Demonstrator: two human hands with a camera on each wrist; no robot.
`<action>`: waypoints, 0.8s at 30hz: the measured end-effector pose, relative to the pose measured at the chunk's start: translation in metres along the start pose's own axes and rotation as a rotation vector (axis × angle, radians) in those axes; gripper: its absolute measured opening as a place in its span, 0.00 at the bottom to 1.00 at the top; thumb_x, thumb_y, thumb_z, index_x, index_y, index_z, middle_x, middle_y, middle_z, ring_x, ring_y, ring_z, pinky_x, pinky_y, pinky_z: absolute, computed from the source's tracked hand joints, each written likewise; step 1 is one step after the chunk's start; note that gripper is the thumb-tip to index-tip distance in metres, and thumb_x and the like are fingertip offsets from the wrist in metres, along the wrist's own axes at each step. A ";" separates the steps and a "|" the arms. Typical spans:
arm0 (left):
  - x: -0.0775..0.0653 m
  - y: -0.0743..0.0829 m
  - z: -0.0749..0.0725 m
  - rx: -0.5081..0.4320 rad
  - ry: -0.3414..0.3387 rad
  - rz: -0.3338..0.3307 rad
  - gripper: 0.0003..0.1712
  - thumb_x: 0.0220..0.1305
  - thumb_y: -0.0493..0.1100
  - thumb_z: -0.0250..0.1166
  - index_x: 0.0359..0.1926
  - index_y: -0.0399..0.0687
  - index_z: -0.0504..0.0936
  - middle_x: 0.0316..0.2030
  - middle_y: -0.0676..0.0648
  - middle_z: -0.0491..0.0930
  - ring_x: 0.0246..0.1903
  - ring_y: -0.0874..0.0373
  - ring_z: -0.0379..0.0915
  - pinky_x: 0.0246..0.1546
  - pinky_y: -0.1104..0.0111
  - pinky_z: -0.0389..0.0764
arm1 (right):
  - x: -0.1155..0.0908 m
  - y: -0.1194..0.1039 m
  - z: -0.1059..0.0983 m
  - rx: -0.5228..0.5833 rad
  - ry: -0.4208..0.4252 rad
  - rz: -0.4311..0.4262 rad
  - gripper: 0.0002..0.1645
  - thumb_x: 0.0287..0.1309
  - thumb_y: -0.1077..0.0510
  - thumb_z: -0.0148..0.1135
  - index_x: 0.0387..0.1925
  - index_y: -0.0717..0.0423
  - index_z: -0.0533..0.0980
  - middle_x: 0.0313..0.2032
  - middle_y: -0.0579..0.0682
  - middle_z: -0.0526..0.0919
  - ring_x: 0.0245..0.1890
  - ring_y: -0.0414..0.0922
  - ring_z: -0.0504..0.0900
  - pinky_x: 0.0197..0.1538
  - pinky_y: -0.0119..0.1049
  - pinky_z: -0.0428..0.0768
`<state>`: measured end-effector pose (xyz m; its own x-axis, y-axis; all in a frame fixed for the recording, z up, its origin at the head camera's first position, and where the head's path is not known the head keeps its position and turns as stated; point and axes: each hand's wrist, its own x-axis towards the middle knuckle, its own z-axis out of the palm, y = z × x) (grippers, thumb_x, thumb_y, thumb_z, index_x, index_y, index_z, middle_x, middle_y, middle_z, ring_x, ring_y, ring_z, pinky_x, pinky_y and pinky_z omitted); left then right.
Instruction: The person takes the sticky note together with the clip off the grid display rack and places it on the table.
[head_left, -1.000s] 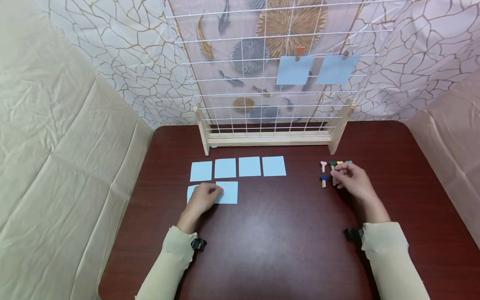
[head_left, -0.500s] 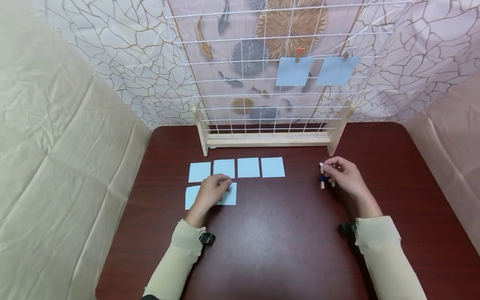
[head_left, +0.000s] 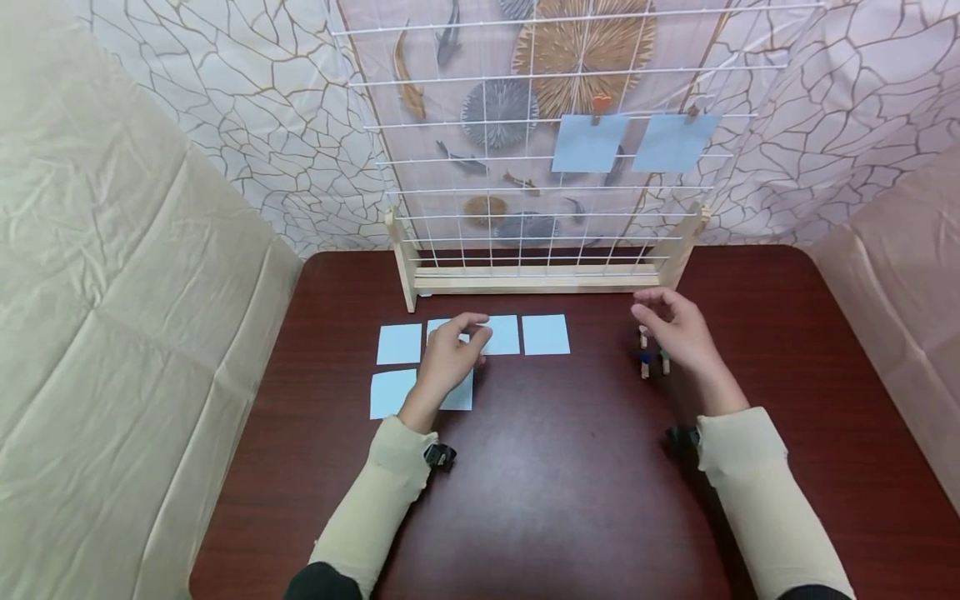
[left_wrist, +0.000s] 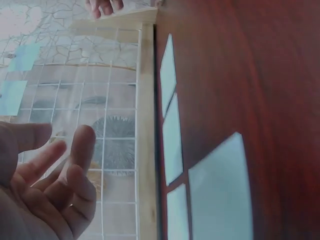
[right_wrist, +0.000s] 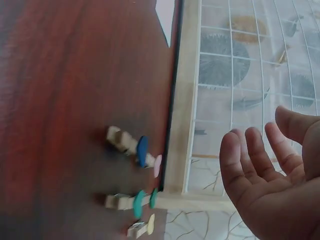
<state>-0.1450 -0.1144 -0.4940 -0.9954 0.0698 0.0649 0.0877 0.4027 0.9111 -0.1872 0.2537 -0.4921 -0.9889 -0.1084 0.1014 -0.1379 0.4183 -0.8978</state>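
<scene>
Above the blue paper squares hovers my left hand, fingers loosely bent and parted, with nothing in it; in the left wrist view the hand is apart from the paper. My right hand is raised over the small clothespins with heart-shaped tops. It too is bare, fingers spread in the right wrist view. Below it lie a blue-heart clothespin, a pink one, two green ones and a yellow one. In the head view the hand hides some of them.
A white wire grid on a wooden stand rises at the table's back. Two blue squares hang on its upper right by clothespins, one with an orange heart. Cloth walls enclose the dark table.
My left hand has moved forward and right, up from the nearer paper row to over the farther one. My right hand has left the clothespins and moved forward, its fingers opening.
</scene>
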 end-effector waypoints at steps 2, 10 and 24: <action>0.004 0.004 0.000 -0.041 0.013 0.028 0.17 0.77 0.45 0.64 0.61 0.44 0.84 0.43 0.45 0.86 0.29 0.39 0.86 0.24 0.69 0.78 | 0.003 -0.004 0.001 0.011 0.008 -0.010 0.23 0.77 0.58 0.61 0.63 0.70 0.75 0.49 0.51 0.80 0.37 0.29 0.82 0.39 0.27 0.85; 0.020 0.007 -0.004 -0.061 0.073 0.112 0.18 0.77 0.44 0.64 0.62 0.42 0.85 0.48 0.43 0.88 0.39 0.48 0.87 0.31 0.66 0.81 | 0.018 -0.023 0.002 0.004 0.029 -0.086 0.24 0.78 0.60 0.58 0.67 0.70 0.73 0.60 0.68 0.78 0.43 0.25 0.80 0.43 0.22 0.81; 0.044 0.025 -0.003 -0.116 0.079 0.099 0.20 0.78 0.44 0.63 0.65 0.44 0.83 0.56 0.42 0.86 0.56 0.49 0.82 0.59 0.57 0.80 | 0.040 -0.070 -0.005 -0.033 0.035 -0.158 0.26 0.79 0.56 0.58 0.69 0.67 0.73 0.63 0.68 0.78 0.48 0.28 0.77 0.45 0.21 0.79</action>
<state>-0.1864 -0.1046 -0.4674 -0.9823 0.0302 0.1847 0.1854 0.2890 0.9392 -0.2172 0.2245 -0.4231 -0.9559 -0.1439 0.2560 -0.2934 0.4276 -0.8550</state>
